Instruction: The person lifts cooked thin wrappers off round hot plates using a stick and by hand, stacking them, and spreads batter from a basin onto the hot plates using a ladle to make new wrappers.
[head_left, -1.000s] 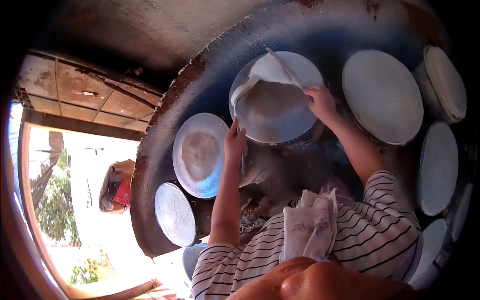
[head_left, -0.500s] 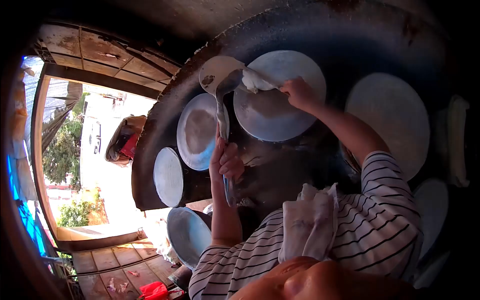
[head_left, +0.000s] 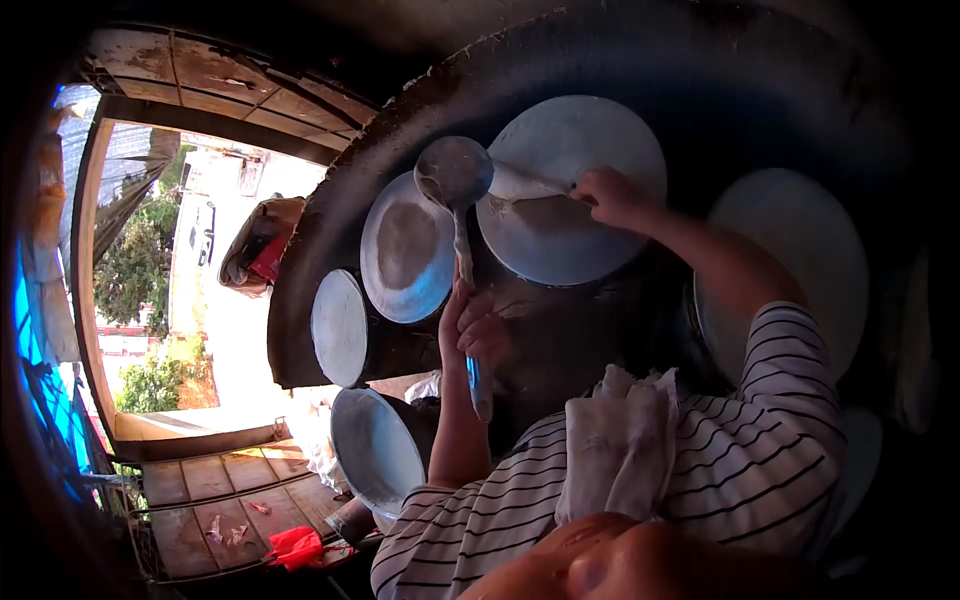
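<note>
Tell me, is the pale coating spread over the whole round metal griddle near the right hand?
Only partly, it seems: the pale coating whitens the upper griddle; a brown patch shows below.

I can see the person's left hand (head_left: 480,326) wrapped around the handle of a ladle (head_left: 455,170), its bowl up beside the large round griddle plate (head_left: 575,145). The right hand (head_left: 612,200) grips a thin flat stick (head_left: 530,181) over that plate, while a smaller brown-centred plate (head_left: 433,283), a white-topped plate (head_left: 340,328) and a deep pot (head_left: 378,450) stand off to the left.
</note>
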